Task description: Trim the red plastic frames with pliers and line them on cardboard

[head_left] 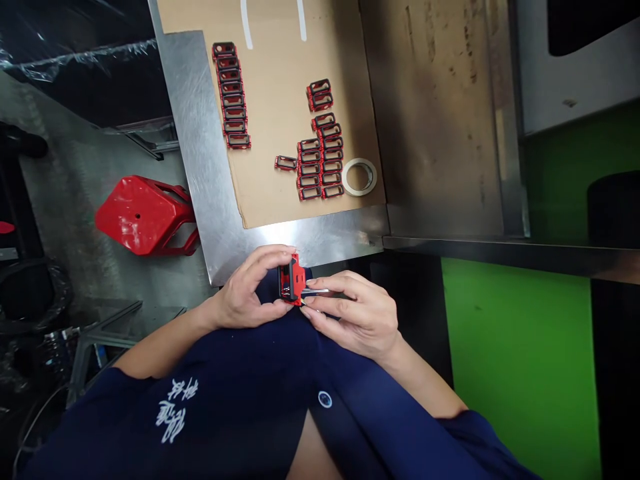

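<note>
My left hand (250, 287) pinches a small red and black frame-shaped part (292, 279) between thumb and fingers, just in front of the steel table's edge. My right hand (355, 313) is closed on a thin metal tool (320, 291) whose tip touches the part's right side. Both hands hover over my dark blue clothing. On a cardboard sheet (280, 40) on the table lie several matching red and black parts: one column (231, 93) at the left and a double column (320, 157) at the right, with a single part (285, 162) beside it.
A roll of tape (359, 177) lies on the cardboard by the right-hand parts. The steel table (200, 153) ends near my hands. A red plastic stool (145, 215) stands on the floor to the left. A green surface (515, 347) is at the right.
</note>
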### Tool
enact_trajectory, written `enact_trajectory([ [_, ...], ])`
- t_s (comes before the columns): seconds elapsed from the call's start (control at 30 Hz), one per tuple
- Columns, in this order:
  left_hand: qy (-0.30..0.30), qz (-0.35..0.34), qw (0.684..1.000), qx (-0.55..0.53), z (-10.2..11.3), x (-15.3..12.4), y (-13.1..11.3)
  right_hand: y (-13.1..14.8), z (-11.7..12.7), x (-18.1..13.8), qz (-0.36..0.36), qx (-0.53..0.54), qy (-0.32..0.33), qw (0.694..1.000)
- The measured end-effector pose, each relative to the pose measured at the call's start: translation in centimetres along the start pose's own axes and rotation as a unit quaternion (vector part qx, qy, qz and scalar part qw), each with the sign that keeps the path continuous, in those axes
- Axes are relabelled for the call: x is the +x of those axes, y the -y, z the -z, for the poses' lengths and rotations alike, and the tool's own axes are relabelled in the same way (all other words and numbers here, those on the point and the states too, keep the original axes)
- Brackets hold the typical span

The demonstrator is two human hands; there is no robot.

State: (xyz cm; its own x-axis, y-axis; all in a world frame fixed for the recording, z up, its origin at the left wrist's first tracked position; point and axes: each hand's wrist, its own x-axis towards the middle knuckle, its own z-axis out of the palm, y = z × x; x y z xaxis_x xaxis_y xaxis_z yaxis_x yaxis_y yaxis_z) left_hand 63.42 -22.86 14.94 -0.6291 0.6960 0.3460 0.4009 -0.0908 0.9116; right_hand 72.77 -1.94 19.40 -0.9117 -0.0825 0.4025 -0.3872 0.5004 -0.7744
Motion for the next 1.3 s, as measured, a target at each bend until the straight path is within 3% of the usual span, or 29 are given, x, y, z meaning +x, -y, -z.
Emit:
enact_trajectory([
  [0.23, 0.015, 0.033, 0.999, -0.016, 0.0, -0.3, 0.1, 0.1, 0.2, 0.0, -0.01, -0.009, 0.027, 1.0],
  [0.67, 0.056, 0.007, 0.998, 0.021, 0.7, -0.2, 0.0, 0.6, 0.4, 0.2, -0.051, 0.021, 0.064, 0.996],
  [0.93, 0.047, 0.004, 0.999, 0.019, 0.7, -0.4, 0.0, 1.0, 0.4, 0.4, -0.046, 0.007, 0.061, 0.997],
  [1.2, 0.051, 0.04, 0.998, 0.006, 0.7, -0.9, 0.2, 1.2, 0.6, 0.3, -0.035, -0.012, 0.071, 0.997],
  [1.3, 0.044, 0.085, 0.995, -0.034, 0.4, -1.3, 0.3, 1.5, 0.9, 0.1, -0.045, -0.016, 0.053, 0.997],
])
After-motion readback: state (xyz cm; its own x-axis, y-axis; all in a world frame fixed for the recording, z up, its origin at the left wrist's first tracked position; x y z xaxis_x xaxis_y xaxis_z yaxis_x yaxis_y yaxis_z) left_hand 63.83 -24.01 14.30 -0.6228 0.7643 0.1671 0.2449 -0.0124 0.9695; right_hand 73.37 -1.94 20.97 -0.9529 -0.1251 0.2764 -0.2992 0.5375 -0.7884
